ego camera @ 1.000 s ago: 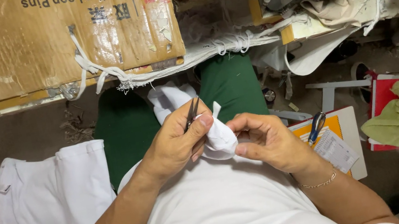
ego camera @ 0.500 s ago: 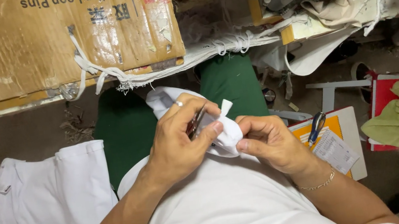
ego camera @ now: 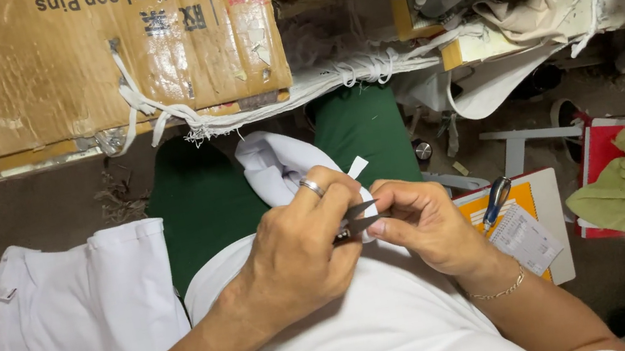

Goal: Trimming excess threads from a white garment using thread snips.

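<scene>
Now the white cloth piece lies soft and light on your lap, so pinch it close to the seam. Your left hand closes on small thread snips; your right hand pinches the cloth edge just beside them.

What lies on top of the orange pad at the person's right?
On the orange pad lie a blue-handled tool and a printed paper slip. The slip covers part of the pad's surface, so what is beneath it cannot be seen.
</scene>
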